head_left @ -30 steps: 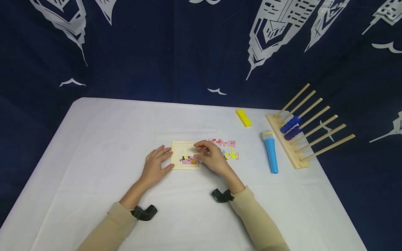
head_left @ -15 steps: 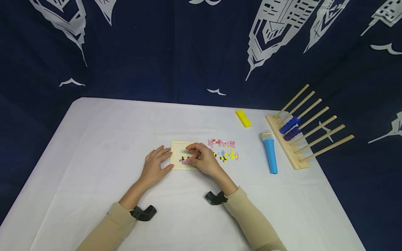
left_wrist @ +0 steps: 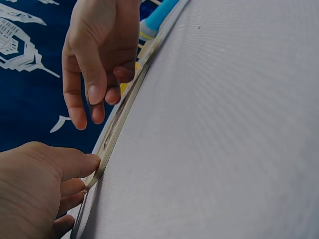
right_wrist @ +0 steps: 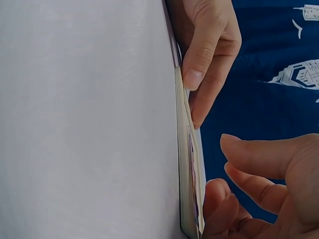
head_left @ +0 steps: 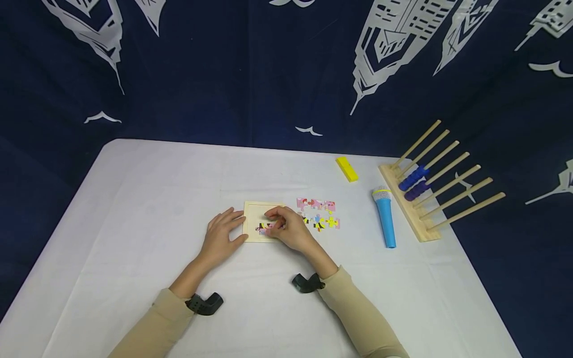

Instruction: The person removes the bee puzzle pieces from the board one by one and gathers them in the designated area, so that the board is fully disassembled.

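A pale wooden puzzle tray (head_left: pixel 254 213) lies flat on the white table, with a few joined jigsaw pieces (head_left: pixel 262 228) along its near side. My left hand (head_left: pixel 221 232) rests against the tray's left edge, fingers fairly straight and thumb at the near corner. Over the tray's right half is my right hand (head_left: pixel 293 229), covering part of it. In the right wrist view, the right hand's thumb and index finger stand apart with nothing visible between them, and its other fingers are close to the tray edge (right_wrist: pixel 185 149). Loose jigsaw pieces (head_left: pixel 317 204) lie right of the tray.
Right of the loose pieces a blue toy microphone (head_left: pixel 386 221) lies on the table. Beyond it stands a wooden peg rack (head_left: pixel 416 214) with blue and purple beads. A yellow block (head_left: pixel 346 169) sits near the back edge, before a dark blue curtain (head_left: pixel 215 74).
My right hand has shifted left over the tray, uncovering more loose pieces, then stayed almost still in the last half second. The left hand has stayed at the tray's left edge.
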